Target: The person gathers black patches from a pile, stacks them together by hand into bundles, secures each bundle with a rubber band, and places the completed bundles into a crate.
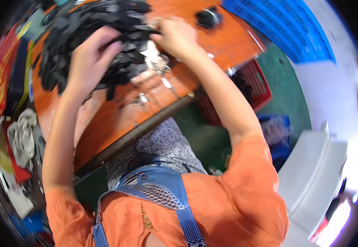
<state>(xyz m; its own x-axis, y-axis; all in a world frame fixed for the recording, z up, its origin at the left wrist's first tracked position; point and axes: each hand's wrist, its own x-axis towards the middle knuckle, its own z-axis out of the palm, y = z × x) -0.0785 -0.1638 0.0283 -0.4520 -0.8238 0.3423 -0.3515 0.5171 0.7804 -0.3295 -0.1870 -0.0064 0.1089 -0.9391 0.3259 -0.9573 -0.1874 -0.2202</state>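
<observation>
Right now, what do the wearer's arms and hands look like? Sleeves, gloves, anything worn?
Both hands are bare: the left hand and the right hand show no gloves, and no rings or watch that I can make out. The forearms are uncovered. Short orange sleeves end about the elbow. Blue patterned straps hang over the orange top.
</observation>
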